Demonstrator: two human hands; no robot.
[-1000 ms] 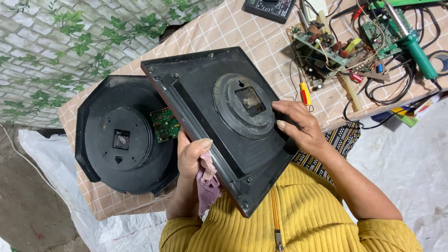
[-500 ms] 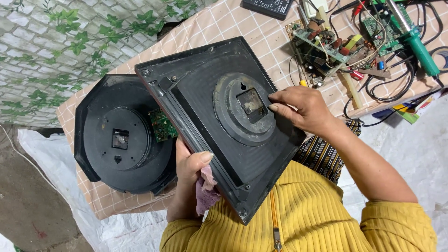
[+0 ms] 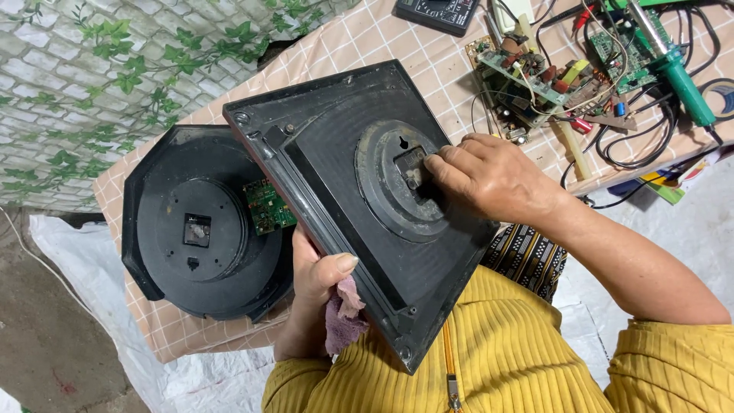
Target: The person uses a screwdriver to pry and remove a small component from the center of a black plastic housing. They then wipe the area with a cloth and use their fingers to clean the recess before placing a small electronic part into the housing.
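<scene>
Centrally, the square panel (image 3: 359, 222) sits tilted, one corner toward the upper frame, another over the yellow sweater (image 3: 489, 359). Left hand (image 3: 317, 283) clamps its lower-left edge, thumb on top, a pink rag (image 3: 342, 313) bunched beneath. Right hand (image 3: 489, 180) rests on the round hub (image 3: 390, 199), fingers together at the middle square. A round housing (image 3: 199, 229) lies left, touching the panel's edge; circuit boards (image 3: 535, 69) crowd the upper right.

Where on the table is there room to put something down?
The checked tablecloth is bare along the top, between the leafy wall covering and the black meter. A thin strip lies below the round black housing. The right end is crowded with circuit boards, wires and a green soldering iron.
</scene>
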